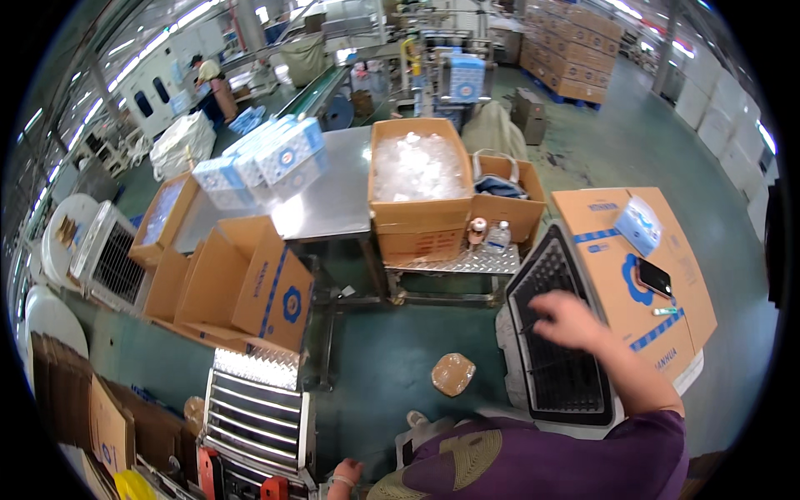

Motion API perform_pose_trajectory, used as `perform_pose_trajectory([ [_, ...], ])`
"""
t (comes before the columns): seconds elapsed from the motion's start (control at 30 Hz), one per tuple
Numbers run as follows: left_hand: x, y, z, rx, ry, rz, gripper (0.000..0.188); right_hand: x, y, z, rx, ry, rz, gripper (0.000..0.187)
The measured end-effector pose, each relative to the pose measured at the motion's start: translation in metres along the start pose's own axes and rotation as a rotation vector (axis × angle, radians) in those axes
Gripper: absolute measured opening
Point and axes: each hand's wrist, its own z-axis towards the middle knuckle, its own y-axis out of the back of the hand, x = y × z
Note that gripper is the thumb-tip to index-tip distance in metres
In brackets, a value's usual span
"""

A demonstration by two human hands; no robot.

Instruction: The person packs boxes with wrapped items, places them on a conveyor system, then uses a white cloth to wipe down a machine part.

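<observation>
Brown carton (pixel 279 287): stood open at the left, its corrugated walls square, its flaps raised, a blue band printed down one side.
Roller conveyor (pixel 254 410): bright metal bars are set in parallel just below the carton.
Blue-and-white packs (pixel 279 154): blocky, lined up on a smooth steel table (pixel 342 179) and mirrored in its shine.
Left hand (pixel 348 471): seen low, near the conveyor's right edge; its fingers are loosely curled, and whether anything is gripped cannot be told.
Plastic-filled box (pixel 421 221): heaped with crinkled clear film, light being caught everywhere.
Brown bundle (pixel 453 374): rounded and glossy, laid on the green floor.
Clear bottle (pixel 498 237): stood upright on dimpled metal plate.
Right hand (pixel 568 320): held over black gridwork, fingers half bent; contact or any small held item cannot be made out.
Black grid panel (pixel 571 383): long, ridged, round-cornered, seen beneath that hand.
Flat cardboard (pixel 612 267): spread smooth alongside, topped by a glossy dark phone (pixel 654 277).
</observation>
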Motion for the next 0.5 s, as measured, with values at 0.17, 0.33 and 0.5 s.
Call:
perform_pose_trajectory([
  [0.17, -0.076, 0.076, -0.076, 0.461, -0.228, -0.043, 0.038, -0.002, -0.132, -0.02, 1.278, 0.032, -0.199, 0.028],
  [0.33, -0.143, 0.13, -0.098, 0.551, -0.164, -0.406, 0.037, -0.128, -0.234, -0.098, 1.803, -0.141, 0.116, 0.033],
  [0.5, -0.17, 0.157, -0.053, 0.374, -0.064, -0.525, 0.036, -0.087, -0.229, -0.015, 1.652, -0.362, 0.331, 0.032],
])
